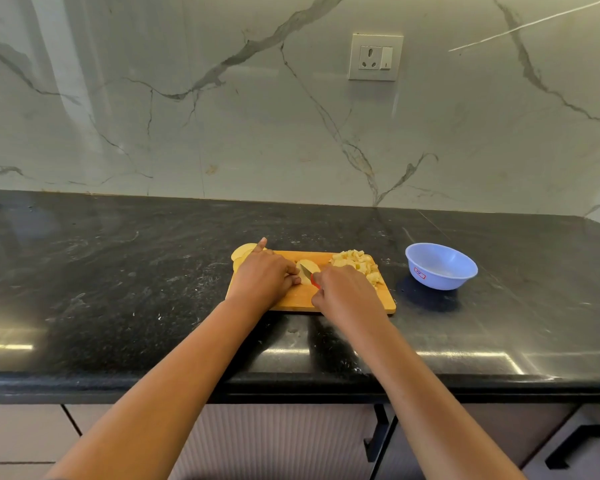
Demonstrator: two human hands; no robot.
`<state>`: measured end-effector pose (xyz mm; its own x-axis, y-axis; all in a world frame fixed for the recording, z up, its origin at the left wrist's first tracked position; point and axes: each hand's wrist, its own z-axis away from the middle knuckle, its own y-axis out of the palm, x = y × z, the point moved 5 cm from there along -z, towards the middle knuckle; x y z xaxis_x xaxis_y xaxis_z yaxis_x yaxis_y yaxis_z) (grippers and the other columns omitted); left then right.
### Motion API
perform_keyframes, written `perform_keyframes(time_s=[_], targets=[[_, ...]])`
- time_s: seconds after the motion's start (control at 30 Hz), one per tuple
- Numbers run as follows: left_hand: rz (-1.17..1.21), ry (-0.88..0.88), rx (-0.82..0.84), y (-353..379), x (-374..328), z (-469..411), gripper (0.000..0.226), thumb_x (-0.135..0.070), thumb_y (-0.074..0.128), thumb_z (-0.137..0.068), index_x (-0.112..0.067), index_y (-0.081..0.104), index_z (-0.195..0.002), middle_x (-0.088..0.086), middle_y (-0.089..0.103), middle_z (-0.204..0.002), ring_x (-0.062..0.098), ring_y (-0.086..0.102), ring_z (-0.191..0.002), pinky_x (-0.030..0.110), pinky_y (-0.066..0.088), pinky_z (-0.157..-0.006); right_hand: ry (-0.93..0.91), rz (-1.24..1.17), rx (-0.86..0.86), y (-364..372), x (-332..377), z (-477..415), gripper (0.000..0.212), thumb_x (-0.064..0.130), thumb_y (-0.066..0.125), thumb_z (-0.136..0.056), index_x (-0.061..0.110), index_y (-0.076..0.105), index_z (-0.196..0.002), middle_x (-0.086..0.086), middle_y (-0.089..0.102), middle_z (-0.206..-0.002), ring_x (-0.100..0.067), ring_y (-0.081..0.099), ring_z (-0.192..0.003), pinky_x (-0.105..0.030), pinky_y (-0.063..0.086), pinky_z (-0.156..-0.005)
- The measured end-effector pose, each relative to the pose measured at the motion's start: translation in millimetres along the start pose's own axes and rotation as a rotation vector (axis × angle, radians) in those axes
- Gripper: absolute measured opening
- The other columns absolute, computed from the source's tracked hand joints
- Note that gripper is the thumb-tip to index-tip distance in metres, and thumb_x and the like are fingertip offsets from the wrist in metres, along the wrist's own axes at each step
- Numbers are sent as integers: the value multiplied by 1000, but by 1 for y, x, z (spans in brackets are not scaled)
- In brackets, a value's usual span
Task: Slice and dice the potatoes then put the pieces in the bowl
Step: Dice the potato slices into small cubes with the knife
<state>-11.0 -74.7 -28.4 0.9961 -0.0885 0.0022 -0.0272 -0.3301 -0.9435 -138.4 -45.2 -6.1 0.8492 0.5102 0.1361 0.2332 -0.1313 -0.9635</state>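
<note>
A wooden cutting board [291,301] lies on the black counter. At its middle sits a pale potato piece [310,265]. My left hand [264,277] holds that piece with curled fingers, index finger sticking out toward the back. My right hand [343,292] grips a red-handled knife [309,273], and the blade rests on the potato. A heap of diced potato [355,263] covers the board's far right corner. Round potato slices [241,252] lie at the board's far left corner, partly behind my left hand. A light blue bowl [440,266] stands to the right of the board.
The black stone counter [118,289] runs wide to both sides, with its front edge close to me. A marble wall with a power socket [374,57] rises behind. Cabinet doors with black handles [575,445] sit below the counter.
</note>
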Motion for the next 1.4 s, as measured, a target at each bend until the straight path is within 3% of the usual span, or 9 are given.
perform_keyframes(time_s=[0.17,0.3,0.4,0.53,0.63,0.7,0.77,0.87,1.4], targets=[[86,-10,-37,0,3,1,33,-41,47,-97,-26,66,-119,-5,68,-118,10,57,-114,24,-9,-113,10,-38,70,-2,-6,26,24,14,50,-93,14,64,-112,-4,62,-87,-19,59,-78,-25,43,-59],[133,-39,-82,-2,4,4,32,-42,53,-94,-25,68,-117,-4,70,-113,10,57,-113,22,-8,-113,11,-43,101,-15,-11,53,27,15,48,-92,16,63,-115,-3,60,-90,-20,57,-82,-25,40,-56],[165,-58,-100,-5,4,7,31,-42,55,-93,-24,69,-114,-4,71,-109,10,59,-109,22,-7,-114,53,-125,84,-27,-18,63,34,15,50,-90,20,64,-120,-4,66,-102,-21,61,-89,-30,52,-71],[183,-79,-84,-6,3,9,33,-44,54,-93,-25,68,-116,-3,71,-109,10,59,-109,22,-10,-111,49,-227,-104,-34,-18,57,40,18,51,-93,27,56,-131,1,68,-96,-7,50,-69,-15,37,-54],[191,-83,-70,-6,4,10,33,-44,53,-93,-25,68,-116,-3,71,-109,10,58,-109,21,-10,-110,52,-263,-163,-23,-14,40,42,18,50,-94,27,53,-134,1,69,-104,-4,49,-71,-14,36,-54],[196,-81,-75,-4,5,10,33,-44,54,-93,-25,69,-116,-3,71,-109,11,57,-110,20,-6,-112,49,-252,-149,-14,-13,30,40,20,51,-94,26,53,-134,1,68,-103,-4,47,-71,-12,31,-51],[224,-97,-96,-2,8,9,32,-45,57,-91,-26,69,-114,-3,69,-112,12,55,-112,21,15,-113,45,-248,-147,-9,-13,25,40,22,53,-94,26,52,-134,2,68,-105,-2,46,-73,-10,28,-51],[251,-124,-107,-1,11,9,31,-45,59,-89,-28,70,-113,-1,66,-111,12,54,-109,24,41,-87,39,-239,-148,-5,-16,20,41,24,53,-94,27,51,-135,2,67,-109,-2,47,-78,-13,33,-58],[260,-102,-106,-2,10,8,29,-42,62,-89,-25,71,-111,-4,70,-107,12,55,-107,25,45,-87,2,-189,-122,3,-11,9,42,22,52,-95,25,49,-137,0,65,-117,-11,59,-96,-20,47,-74]])
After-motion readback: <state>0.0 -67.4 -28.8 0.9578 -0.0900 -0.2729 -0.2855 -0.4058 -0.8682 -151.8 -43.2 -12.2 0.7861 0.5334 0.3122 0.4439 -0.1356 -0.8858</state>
